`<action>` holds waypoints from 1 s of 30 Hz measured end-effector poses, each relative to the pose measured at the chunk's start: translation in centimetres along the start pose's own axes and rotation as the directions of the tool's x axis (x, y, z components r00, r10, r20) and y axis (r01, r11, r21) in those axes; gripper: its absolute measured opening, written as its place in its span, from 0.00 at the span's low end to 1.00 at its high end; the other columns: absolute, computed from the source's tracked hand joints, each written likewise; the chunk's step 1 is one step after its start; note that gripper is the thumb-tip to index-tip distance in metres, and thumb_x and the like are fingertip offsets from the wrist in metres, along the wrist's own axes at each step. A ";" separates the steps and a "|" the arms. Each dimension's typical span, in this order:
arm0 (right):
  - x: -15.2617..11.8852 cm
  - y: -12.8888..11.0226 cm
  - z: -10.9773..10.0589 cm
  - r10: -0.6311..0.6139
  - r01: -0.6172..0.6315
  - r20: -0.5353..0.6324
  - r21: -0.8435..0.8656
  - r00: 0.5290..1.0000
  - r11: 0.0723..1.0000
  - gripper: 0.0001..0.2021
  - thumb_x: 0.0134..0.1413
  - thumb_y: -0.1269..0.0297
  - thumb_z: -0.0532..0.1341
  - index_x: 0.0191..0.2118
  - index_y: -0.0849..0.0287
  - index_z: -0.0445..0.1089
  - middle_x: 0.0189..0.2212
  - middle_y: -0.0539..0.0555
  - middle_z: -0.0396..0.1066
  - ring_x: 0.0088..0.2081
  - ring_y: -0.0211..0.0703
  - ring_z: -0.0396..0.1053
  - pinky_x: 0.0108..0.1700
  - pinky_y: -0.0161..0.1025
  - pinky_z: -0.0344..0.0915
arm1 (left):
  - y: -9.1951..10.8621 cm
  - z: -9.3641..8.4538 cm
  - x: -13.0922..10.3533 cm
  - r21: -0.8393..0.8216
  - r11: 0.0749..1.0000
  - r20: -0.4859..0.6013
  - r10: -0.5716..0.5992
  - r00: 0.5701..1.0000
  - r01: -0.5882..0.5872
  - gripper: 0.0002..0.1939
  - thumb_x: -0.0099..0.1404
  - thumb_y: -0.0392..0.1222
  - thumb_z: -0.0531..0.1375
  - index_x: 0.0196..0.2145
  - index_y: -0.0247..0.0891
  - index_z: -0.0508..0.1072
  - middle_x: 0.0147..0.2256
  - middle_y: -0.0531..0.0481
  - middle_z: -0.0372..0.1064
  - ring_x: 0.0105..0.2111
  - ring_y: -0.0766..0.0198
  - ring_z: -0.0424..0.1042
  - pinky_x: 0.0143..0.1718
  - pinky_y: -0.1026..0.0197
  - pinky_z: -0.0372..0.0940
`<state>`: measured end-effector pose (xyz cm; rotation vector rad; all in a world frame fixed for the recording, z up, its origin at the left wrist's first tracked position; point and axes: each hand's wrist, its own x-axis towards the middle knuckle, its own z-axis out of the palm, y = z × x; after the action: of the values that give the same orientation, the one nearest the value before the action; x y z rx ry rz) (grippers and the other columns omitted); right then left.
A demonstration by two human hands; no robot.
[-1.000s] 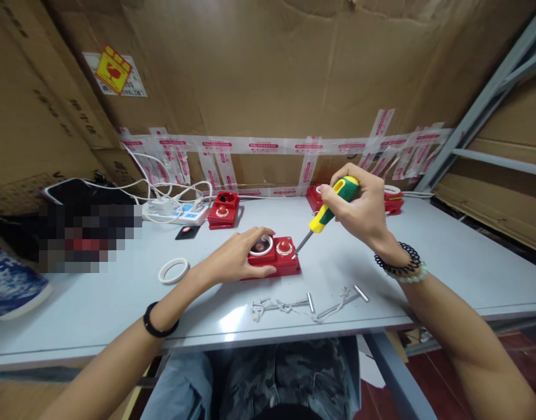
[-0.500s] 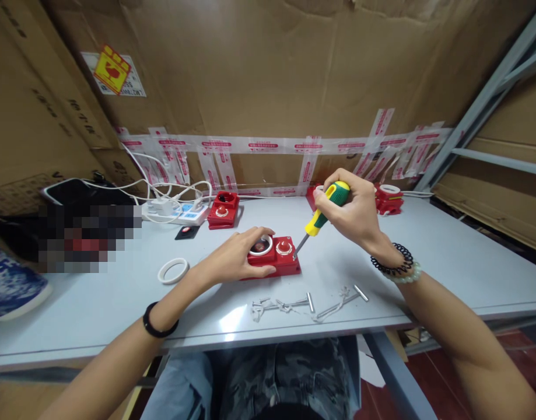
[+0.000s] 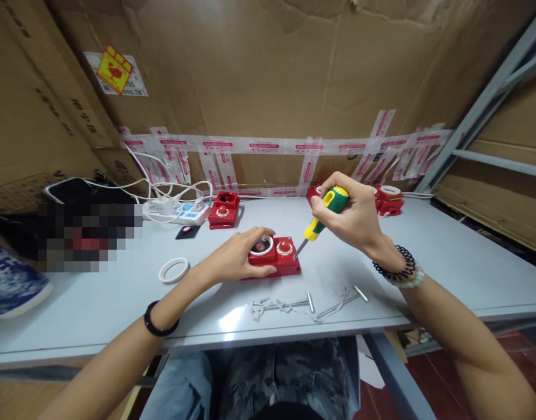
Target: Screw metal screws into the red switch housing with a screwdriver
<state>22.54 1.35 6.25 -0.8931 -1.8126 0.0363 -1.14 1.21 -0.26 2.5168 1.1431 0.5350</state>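
My left hand [image 3: 239, 256] is closed around the left end of a red box [image 3: 286, 267] with a red dome button and a white ring [image 3: 262, 245], bracing it on the table. In my right hand [image 3: 353, 213] is a screwdriver [image 3: 324, 214] with a green and yellow handle, gripped in the fingers and tilted. Its tip meets the box's front right corner, at what looks like a screw. Nearer the table's front edge lie two metal T-shaped bars [image 3: 310, 303] with white string and a few small screws.
A loose white ring [image 3: 174, 270] lies left of my left hand. Behind it are a black square piece [image 3: 188, 232], another red box [image 3: 224, 210] and a white power strip [image 3: 184, 214] with cables. More red units [image 3: 389, 200] stand at the back right, before a cardboard wall [image 3: 250, 70].
The screwdriver's handle and my right hand have shifted very slightly, with the tip staying at the same corner. My left hand keeps its hold on the red box.
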 end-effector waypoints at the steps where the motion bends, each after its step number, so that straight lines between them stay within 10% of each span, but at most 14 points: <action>1: 0.1 -0.2 0.0 -0.014 0.014 0.016 -0.001 1.000 1.000 0.07 0.46 0.65 0.61 0.26 0.57 0.60 0.18 0.43 0.59 0.19 0.31 0.55 0.22 0.32 0.54 | 0.0 0.0 0.0 0.003 1.000 0.002 -0.001 1.000 0.001 0.31 0.58 0.56 0.62 0.54 0.42 0.60 0.51 0.44 0.67 0.44 0.53 0.71 0.44 0.52 0.66; 10: 1.2 -2.6 0.8 -0.082 0.102 0.063 -0.470 0.995 0.877 0.20 0.52 0.45 0.55 0.22 0.57 0.60 0.14 0.44 0.49 0.19 0.33 0.45 0.25 0.36 0.43 | 0.1 0.0 -0.1 0.011 1.000 -0.007 0.024 1.000 -0.024 0.30 0.58 0.56 0.62 0.53 0.42 0.60 0.50 0.45 0.68 0.44 0.54 0.71 0.44 0.53 0.65; 17: 1.2 -3.2 0.7 -0.079 0.098 0.321 -0.046 0.944 0.994 0.12 0.61 0.60 0.51 0.43 0.59 0.66 0.21 0.45 0.64 0.20 0.32 0.56 0.27 0.33 0.52 | 0.0 0.0 0.0 0.026 0.999 -0.002 0.025 1.000 -0.025 0.30 0.58 0.57 0.61 0.54 0.42 0.59 0.50 0.44 0.67 0.45 0.53 0.71 0.45 0.53 0.65; 22: 1.1 -3.4 0.9 -0.064 0.120 0.221 -0.253 0.973 0.960 0.16 0.59 0.50 0.54 0.31 0.58 0.68 0.15 0.45 0.58 0.19 0.33 0.51 0.25 0.35 0.47 | -0.2 0.1 0.0 0.029 0.999 0.000 0.021 1.000 -0.021 0.30 0.58 0.58 0.61 0.54 0.43 0.59 0.50 0.43 0.67 0.45 0.52 0.70 0.45 0.52 0.65; 30: 1.2 -3.6 -0.2 -0.039 0.064 0.456 -0.041 0.889 0.997 0.13 0.57 0.65 0.55 0.48 0.57 0.64 0.27 0.47 0.67 0.24 0.33 0.60 0.28 0.33 0.56 | -0.1 0.1 0.0 0.026 0.999 0.000 0.022 1.000 -0.022 0.29 0.58 0.56 0.61 0.54 0.44 0.59 0.50 0.44 0.67 0.45 0.53 0.70 0.45 0.53 0.64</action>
<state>20.51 -0.57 8.79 -0.9282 -2.2839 0.1762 -1.13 1.27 -0.36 2.5539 1.1308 0.5290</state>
